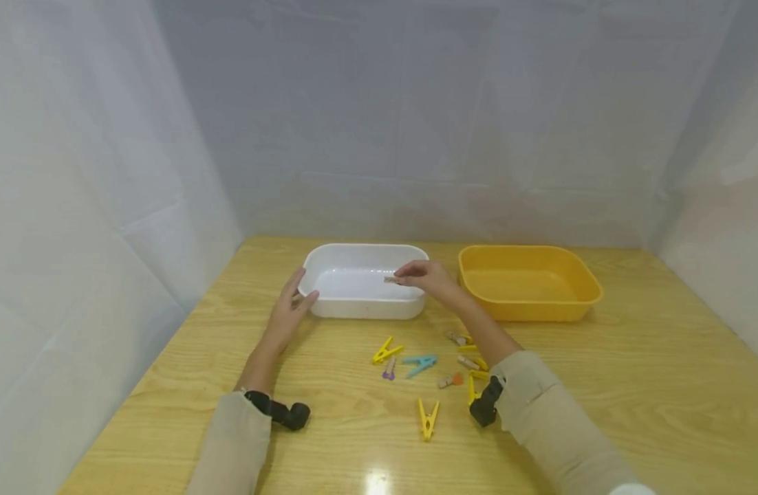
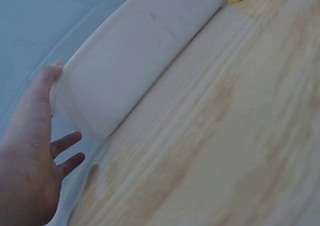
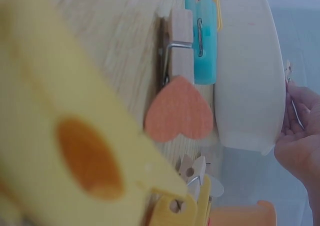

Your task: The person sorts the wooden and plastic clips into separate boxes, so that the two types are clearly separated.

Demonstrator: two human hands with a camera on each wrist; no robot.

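My right hand (image 1: 421, 275) pinches a small wooden clothespin (image 1: 391, 279) and holds it over the white tub (image 1: 329, 258). Only the edge of that hand (image 3: 300, 146) shows in the right wrist view, beside the tub's wall (image 3: 247, 86). My left hand (image 1: 295, 302) lies open against the tub's left end, thumb on the near corner; in the left wrist view the thumb (image 2: 47, 81) touches the tub (image 2: 130, 56). Several loose pegs lie on the table: a yellow one (image 1: 386, 351), a teal one (image 1: 419, 364), another yellow one (image 1: 428, 417).
A yellow tub (image 1: 530, 302) stands to the right of the white one. A wooden peg with an orange heart (image 1: 450, 379) (image 3: 179, 111) and a small purple peg (image 1: 388, 370) lie among the others. White cloth walls surround the wooden table (image 1: 633, 385).
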